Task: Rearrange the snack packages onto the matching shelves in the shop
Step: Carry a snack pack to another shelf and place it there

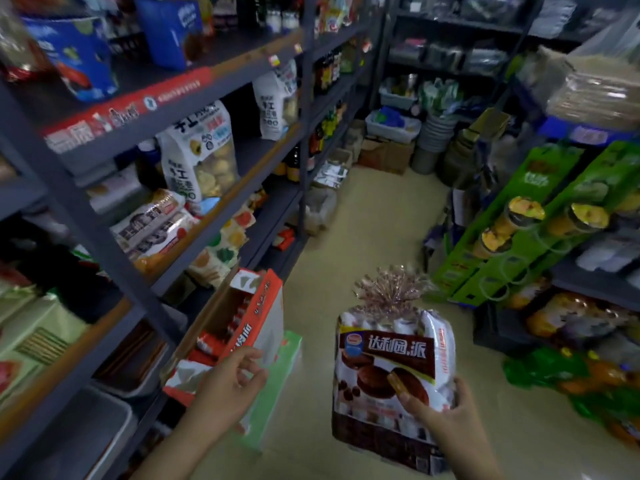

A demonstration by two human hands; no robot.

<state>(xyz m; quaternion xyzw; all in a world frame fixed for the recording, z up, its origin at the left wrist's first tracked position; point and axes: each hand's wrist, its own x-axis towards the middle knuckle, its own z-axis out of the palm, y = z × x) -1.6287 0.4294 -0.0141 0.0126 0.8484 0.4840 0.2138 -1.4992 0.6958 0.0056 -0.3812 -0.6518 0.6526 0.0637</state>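
Fingers and thumb of the right hand (pixel 446 415) curl round the lower edge of a tied bag of chocolate pies (pixel 391 368), holding it upright in mid-aisle above the pale floor (pixel 374 230); the left hand (pixel 230 386) hangs free just in front of an orange-and-white carton (pixel 242 327) at the foot of the shelving, fingers loosely curled and apart, gripping nothing. The carton stands open, red packets showing inside, with a green box (pixel 280 379) leaning beside it. To the person's left runs the dark metal rack (pixel 207 147), its middle shelf carrying tall white biscuit bags (pixel 201 150) and flat wrapped packs (pixel 152 226). A green display stand (pixel 540 216) with cup snacks faces it across the aisle.

By the look of things the pie bag is in transit, picked up but not yet shelved. The next move calls for finding the shelf that stocks matching cakes, none of which can be made out for certain from here, then lifting the bag clear of the shelf lip and setting it upright; the left hand appears free to steady it or clear a gap
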